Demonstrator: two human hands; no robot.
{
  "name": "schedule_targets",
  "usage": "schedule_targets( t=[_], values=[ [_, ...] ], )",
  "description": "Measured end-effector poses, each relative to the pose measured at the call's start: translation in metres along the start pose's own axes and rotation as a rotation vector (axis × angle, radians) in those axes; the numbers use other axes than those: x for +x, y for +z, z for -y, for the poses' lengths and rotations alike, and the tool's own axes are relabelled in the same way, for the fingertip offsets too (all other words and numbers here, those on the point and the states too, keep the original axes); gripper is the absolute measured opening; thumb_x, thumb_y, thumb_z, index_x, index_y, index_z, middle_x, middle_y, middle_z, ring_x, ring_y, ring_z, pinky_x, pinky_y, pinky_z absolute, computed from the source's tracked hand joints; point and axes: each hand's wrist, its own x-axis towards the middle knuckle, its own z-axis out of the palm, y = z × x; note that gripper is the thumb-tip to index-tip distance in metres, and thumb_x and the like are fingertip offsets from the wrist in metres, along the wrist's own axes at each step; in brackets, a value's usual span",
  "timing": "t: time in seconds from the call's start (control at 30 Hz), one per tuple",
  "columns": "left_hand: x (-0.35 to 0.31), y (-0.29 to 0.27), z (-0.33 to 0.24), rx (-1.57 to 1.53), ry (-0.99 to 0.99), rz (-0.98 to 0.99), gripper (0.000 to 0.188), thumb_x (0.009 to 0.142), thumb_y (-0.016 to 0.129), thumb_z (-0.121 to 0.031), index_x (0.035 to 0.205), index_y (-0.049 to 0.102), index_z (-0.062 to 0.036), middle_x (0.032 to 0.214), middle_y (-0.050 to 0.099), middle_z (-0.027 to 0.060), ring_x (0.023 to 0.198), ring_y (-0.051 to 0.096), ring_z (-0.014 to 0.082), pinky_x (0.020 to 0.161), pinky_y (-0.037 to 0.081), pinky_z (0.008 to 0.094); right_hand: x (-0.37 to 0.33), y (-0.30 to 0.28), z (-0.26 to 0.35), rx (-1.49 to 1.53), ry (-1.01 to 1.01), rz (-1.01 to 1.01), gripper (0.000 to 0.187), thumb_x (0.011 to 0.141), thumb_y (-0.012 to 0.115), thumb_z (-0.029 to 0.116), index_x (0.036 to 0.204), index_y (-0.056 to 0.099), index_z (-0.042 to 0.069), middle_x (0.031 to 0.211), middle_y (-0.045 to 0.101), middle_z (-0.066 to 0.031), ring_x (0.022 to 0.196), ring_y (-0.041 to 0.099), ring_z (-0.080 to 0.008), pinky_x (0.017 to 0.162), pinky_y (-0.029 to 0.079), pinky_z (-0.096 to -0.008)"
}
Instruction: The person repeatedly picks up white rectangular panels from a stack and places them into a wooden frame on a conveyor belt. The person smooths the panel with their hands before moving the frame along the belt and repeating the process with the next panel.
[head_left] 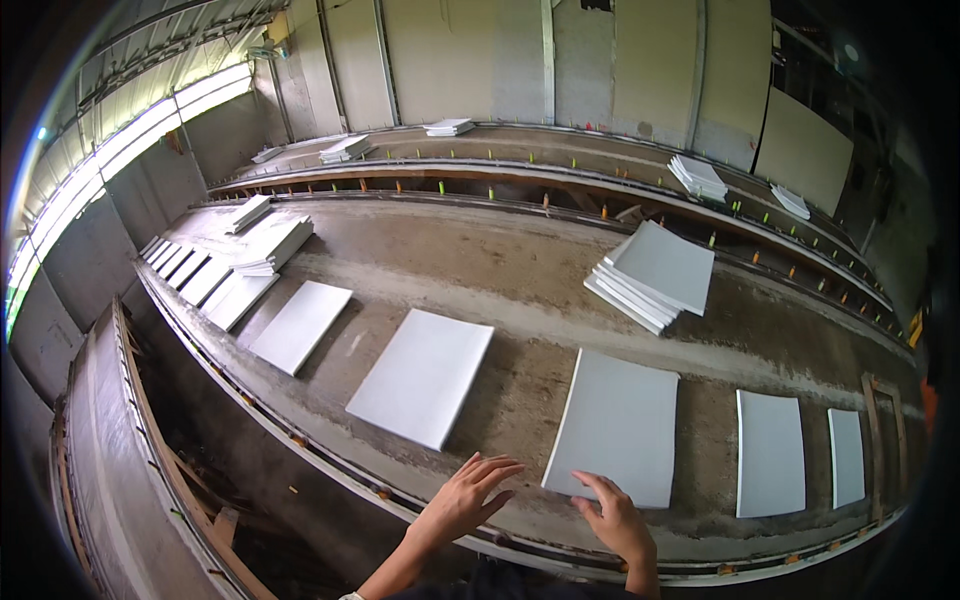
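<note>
My left hand [463, 503] hovers over the near edge of the long table, fingers stretched and slightly spread, holding nothing. To its right, my right hand [613, 515] is also open, with its fingertips over the near left corner of a white rectangular panel [618, 425]. I cannot tell whether they touch it. A second white panel [422, 375] lies flat just beyond my left hand, apart from it. Whether these are single thick pieces or thin stacks is unclear.
More white panels [770, 453] lie in a row along the brown tabletop [540, 270]. An uneven stack [655, 275] sits at the far side, another stack [275, 245] at the left. A wooden frame [888, 445] lies at the right end. Parallel tables [120, 480] run nearby.
</note>
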Motion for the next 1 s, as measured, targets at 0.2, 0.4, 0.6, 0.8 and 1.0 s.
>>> schedule_targets(
  t=[0.2,0.4,0.6,0.8,1.0],
  values=[
    [-0.020,-0.046,0.063,0.003,-0.113,-0.043,0.035,0.087,0.057,-0.019,0.121,0.052,-0.0109,0.121,0.054,0.0098,0.112,0.049,0.0281,0.097,0.039,0.0389,0.033,0.033,0.043,-0.059,0.022,0.088,0.037,0.086,0.060,0.020,0.120,0.052,0.008,0.107,0.059,-0.0169,0.099,0.058,-0.0329,0.082,0.047,-0.0385],
    [-0.038,-0.111,0.136,0.103,-0.158,-0.092,0.034,0.086,0.056,-0.020,0.119,0.053,-0.0097,0.113,0.057,0.0117,0.104,0.052,0.0299,0.093,0.041,0.0381,0.067,0.077,0.089,-0.071,0.062,0.050,0.039,0.086,0.059,0.022,0.122,0.051,0.008,0.111,0.059,-0.0172,0.103,0.057,-0.0323,0.086,0.047,-0.0374],
    [-0.069,-0.188,0.232,0.156,-0.113,-0.133,0.033,0.087,0.056,-0.022,0.118,0.054,-0.0120,0.113,0.059,0.0087,0.106,0.053,0.0276,0.101,0.036,0.0411,0.094,0.123,0.128,-0.330,0.379,-0.247,0.042,0.086,0.058,0.020,0.123,0.048,0.003,0.118,0.056,-0.0176,0.108,0.054,-0.0318,0.091,0.043,-0.0377],
    [-0.126,-0.272,0.326,0.216,-0.112,-0.075,0.034,0.088,0.055,-0.022,0.121,0.052,-0.0160,0.110,0.060,0.0055,0.106,0.054,0.0224,0.104,0.028,0.0484,0.148,0.226,0.202,-0.255,0.305,-0.283,0.040,0.085,0.059,0.018,0.121,0.050,0.003,0.112,0.058,-0.0187,0.100,0.058,-0.0315,0.084,0.046,-0.0377],
    [-0.155,-0.327,0.395,0.236,-0.275,-0.135,0.034,0.087,0.055,-0.022,0.120,0.053,-0.0172,0.110,0.060,0.0054,0.109,0.053,0.0221,0.107,0.022,0.0513,0.237,0.320,0.278,-0.128,0.195,-0.013,0.039,0.086,0.058,0.025,0.118,0.051,0.004,0.110,0.058,-0.0197,0.100,0.056,-0.0365,0.085,0.046,-0.0401]
  ],
)
